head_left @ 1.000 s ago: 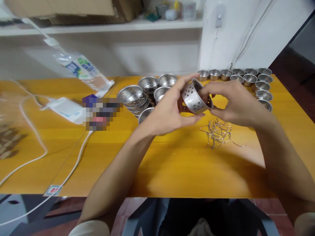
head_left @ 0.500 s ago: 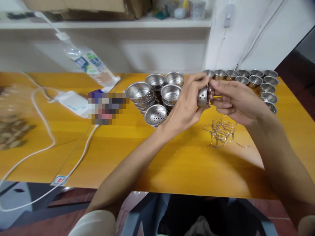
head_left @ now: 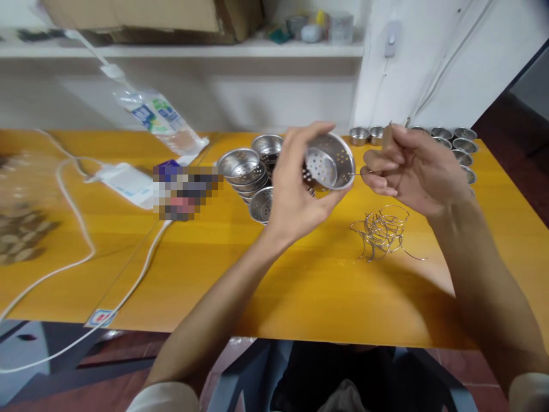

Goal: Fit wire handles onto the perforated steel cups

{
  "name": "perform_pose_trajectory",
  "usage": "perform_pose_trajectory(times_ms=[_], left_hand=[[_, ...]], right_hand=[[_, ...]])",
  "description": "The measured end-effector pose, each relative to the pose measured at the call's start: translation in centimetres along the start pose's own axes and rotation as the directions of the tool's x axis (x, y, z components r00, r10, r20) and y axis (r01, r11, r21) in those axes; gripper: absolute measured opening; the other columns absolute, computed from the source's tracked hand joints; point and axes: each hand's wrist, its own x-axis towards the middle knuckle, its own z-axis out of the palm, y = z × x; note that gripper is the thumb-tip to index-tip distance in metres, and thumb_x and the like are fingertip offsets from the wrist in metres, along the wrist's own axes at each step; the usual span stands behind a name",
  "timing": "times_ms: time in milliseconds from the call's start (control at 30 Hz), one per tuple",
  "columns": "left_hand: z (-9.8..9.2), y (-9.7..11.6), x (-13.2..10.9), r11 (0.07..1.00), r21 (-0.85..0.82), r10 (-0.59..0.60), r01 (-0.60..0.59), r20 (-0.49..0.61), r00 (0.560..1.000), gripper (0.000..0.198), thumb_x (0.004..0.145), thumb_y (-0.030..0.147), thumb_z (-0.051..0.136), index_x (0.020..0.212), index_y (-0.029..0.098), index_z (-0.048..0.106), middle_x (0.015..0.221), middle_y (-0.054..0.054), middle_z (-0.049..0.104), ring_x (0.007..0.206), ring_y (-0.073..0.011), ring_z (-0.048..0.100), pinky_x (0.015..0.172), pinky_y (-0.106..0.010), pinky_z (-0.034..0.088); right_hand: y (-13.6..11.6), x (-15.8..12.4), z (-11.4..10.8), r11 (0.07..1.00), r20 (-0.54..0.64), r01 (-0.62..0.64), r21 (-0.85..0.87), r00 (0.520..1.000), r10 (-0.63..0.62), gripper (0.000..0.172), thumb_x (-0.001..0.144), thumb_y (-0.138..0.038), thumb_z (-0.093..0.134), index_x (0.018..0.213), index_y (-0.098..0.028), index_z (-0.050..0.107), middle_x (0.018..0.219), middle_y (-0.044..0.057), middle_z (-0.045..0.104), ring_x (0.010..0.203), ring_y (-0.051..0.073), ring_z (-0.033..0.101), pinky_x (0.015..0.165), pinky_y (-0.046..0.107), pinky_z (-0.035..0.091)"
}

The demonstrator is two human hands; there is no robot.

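Note:
My left hand (head_left: 295, 186) is closed round a small perforated metal cup (head_left: 328, 163), holding it above the table with its open mouth turned toward me and to the right. Just right of the cup, my right hand (head_left: 414, 166) pinches a thin bent wire (head_left: 360, 174); one end reaches the cup's rim, and most of it is hidden by the fingers. Below the hands lies a tangled pile of curved wires (head_left: 381, 232). Behind my left hand stand stacks of similar perforated cups (head_left: 241, 166), partly covered by it.
Rows of single metal cups (head_left: 463, 157) line the table's back right. On the left are a white power strip (head_left: 126, 183), trailing white cable, a tilted plastic bottle (head_left: 160, 120) and round wooden pieces (head_left: 21, 237) in clear plastic. A shelf (head_left: 193, 51) with a cardboard box runs above.
The cup has turned from sideways to show its open inside. My right hand has drawn slightly right, away from the cup, with the wire now visible between them.

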Motion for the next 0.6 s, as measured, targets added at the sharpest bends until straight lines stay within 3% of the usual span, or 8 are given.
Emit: perform_pose_trajectory(times_ms=[100,200,300,367,400,467,533,600], left_hand=[[-2.1,0.5,-2.5,0.986,0.085,-0.135,0.141,-0.073,0.988,0.064,0.091,0.055,0.091,0.141,0.031,0.059,0.137,-0.008,0.071,0.136,-0.0369,0.068,0.116,-0.066,0.059],[-3.5,1.3,-5.7,0.971,0.159,-0.167,0.18,-0.09,0.982,0.05,0.09,0.05,0.091,0.13,0.034,0.065,0.135,-0.007,0.073,0.132,-0.0353,0.072,0.11,-0.066,0.063],[-3.9,2.2,-8.0,0.944,0.294,-0.133,0.146,-0.063,0.989,0.038,0.092,0.037,0.09,0.122,0.033,0.068,0.137,-0.008,0.075,0.129,-0.0358,0.075,0.103,-0.067,0.065],[-4.2,2.2,-8.8,0.922,0.36,-0.116,0.143,-0.096,0.989,0.04,0.087,0.033,0.093,0.118,0.03,0.068,0.139,-0.009,0.078,0.128,-0.0384,0.075,0.104,-0.069,0.063],[-4.3,1.9,-9.0,0.909,0.378,-0.135,0.174,-0.128,0.983,0.039,0.087,0.033,0.094,0.116,0.029,0.068,0.14,-0.009,0.078,0.13,-0.0391,0.074,0.107,-0.07,0.062],[-4.7,0.9,-9.2,0.882,0.38,-0.21,0.278,-0.212,0.955,0.035,0.088,0.036,0.094,0.111,0.028,0.07,0.141,-0.008,0.078,0.133,-0.039,0.073,0.113,-0.071,0.059],[-5.1,-0.3,-9.2,0.858,0.356,-0.288,0.369,-0.26,0.921,0.03,0.09,0.04,0.094,0.107,0.027,0.073,0.14,-0.009,0.077,0.135,-0.039,0.073,0.117,-0.069,0.057],[-5.3,-1.3,-9.2,0.843,0.349,-0.332,0.41,-0.263,0.906,0.027,0.09,0.042,0.094,0.101,0.026,0.076,0.139,-0.011,0.076,0.134,-0.0402,0.073,0.117,-0.069,0.058]], right_hand=[[0.4,0.0,0.2,0.997,0.182,0.044,-0.056,0.983,-0.033,0.047,0.102,-0.055,0.079,0.079,-0.022,0.055,0.078,-0.001,0.049,0.074,0.014,0.055,0.06,0.026,0.04],[2.3,0.7,1.4,0.989,0.373,0.093,-0.112,0.927,-0.045,0.046,0.105,-0.058,0.075,0.081,-0.021,0.063,0.083,0.001,0.061,0.076,0.013,0.059,0.068,0.028,0.048],[3.6,1.5,2.3,0.982,0.299,0.146,-0.117,0.949,-0.105,0.055,0.105,-0.071,0.065,0.082,-0.022,0.06,0.089,0.003,0.065,0.078,0.015,0.061,0.075,0.032,0.053],[3.5,1.6,1.9,0.92,0.21,0.188,-0.343,0.97,-0.12,0.055,0.106,-0.07,0.061,0.081,-0.022,0.059,0.085,0.003,0.065,0.078,0.015,0.059,0.075,0.031,0.05],[3.3,1.5,1.3,0.831,0.197,0.187,-0.524,0.976,-0.095,0.052,0.107,-0.064,0.062,0.078,-0.021,0.06,0.08,0.002,0.063,0.075,0.015,0.055,0.073,0.031,0.046],[2.8,1.3,-0.4,0.532,0.162,0.114,-0.839,0.986,0.044,0.046,0.105,-0.046,0.068,0.069,-0.019,0.059,0.068,0.0,0.057,0.068,0.013,0.048,0.068,0.031,0.037],[2.5,1.2,-2.3,0.243,0.052,-0.009,-0.97,0.969,0.242,0.037,0.097,-0.031,0.075,0.065,-0.018,0.062,0.064,-0.001,0.059,0.063,0.012,0.048,0.065,0.031,0.034],[2.4,1.4,-3.7,0.118,-0.066,-0.13,-0.984,0.897,0.437,0.024,0.09,-0.025,0.08,0.069,-0.018,0.07,0.066,0.001,0.066,0.062,0.014,0.056,0.065,0.031,0.039]])
